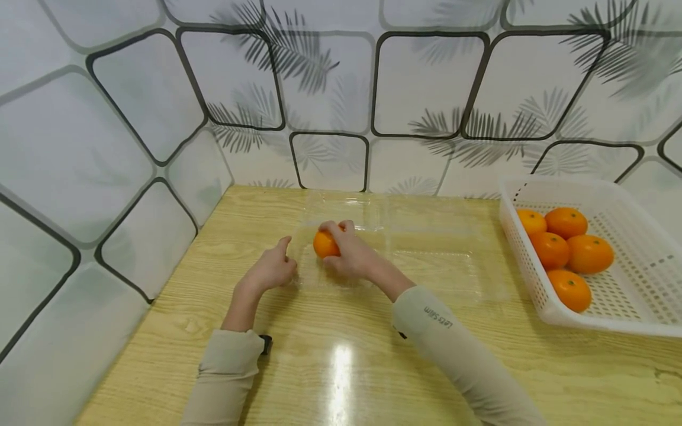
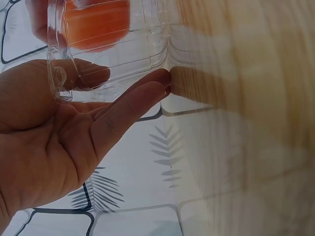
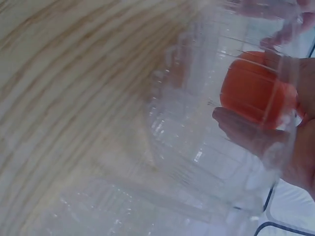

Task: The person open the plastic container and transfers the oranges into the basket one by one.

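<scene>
In the head view my right hand (image 1: 348, 251) grips an orange (image 1: 324, 244) inside the left half of a clear plastic clamshell box (image 1: 434, 275). The right wrist view shows this orange (image 3: 248, 93) through the transparent wall, with fingers and thumb round it. My left hand (image 1: 269, 269) is beside the box's left edge, its index finger extended. Seen by the left wrist camera, the left hand (image 2: 74, 132) has fairly straight fingers close to the plastic wall (image 2: 115, 64), and its thumb overlaps the wall. Whether it presses the plastic, I cannot tell.
A white perforated basket (image 1: 639, 322) stands at the right, with several oranges (image 1: 590, 254) toward its left side. The box lies opened out on the wood-grain table (image 1: 298, 361). A patterned wall (image 1: 330, 163) rises behind the table, another along its left.
</scene>
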{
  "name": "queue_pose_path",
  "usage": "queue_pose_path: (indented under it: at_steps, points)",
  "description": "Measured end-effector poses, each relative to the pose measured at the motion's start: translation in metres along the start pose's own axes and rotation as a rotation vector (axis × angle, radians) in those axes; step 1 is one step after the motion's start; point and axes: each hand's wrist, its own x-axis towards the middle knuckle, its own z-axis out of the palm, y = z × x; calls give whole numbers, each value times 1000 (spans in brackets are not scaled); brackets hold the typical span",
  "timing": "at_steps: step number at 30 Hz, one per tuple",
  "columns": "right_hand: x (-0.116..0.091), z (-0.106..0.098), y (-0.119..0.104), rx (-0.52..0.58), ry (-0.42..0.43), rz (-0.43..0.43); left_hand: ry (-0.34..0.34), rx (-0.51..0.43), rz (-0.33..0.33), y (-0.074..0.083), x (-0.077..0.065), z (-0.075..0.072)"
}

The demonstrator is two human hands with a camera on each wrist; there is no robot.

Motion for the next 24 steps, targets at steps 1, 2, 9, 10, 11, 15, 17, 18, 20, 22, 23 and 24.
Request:
queue_pose_path:
  at_steps: [1,2,9,10,11,15,17,18,20,22,23,24]
  points:
    - [0,-2,-1,4,2,0,-1,-3,-2,0,0,0]
    - [-1,-4,-2,7,6,0,-3,-8,-6,0,0,0]
    - [-12,-25,-8,-32,56,-42,-7,-19,-7,-1,-1,0]
    - [-14,-29,-10,-38,65,-52,-6,-20,-7,-1,-1,0]
    - [-17,-32,-11,-44,71,-61,-6,-22,-7,-1,0,0]
    - [-29,-44,-15,-50,92,-94,1,-16,3,-1,0,-1]
    - [-35,-47,-14,-52,98,-108,1,-12,10,-2,1,-1]
    - [-38,-49,-13,-53,103,-116,1,-8,15,-2,1,0]
    - [-45,-52,-11,-51,109,-129,-1,-9,12,-2,1,0]
    - [-52,-54,-10,-51,118,-139,-10,-13,16,-2,1,0]
    - [-56,-56,-9,-47,121,-141,-14,-18,12,-1,0,0]
    - [-60,-57,-9,-45,128,-142,-18,-20,12,-1,1,0]
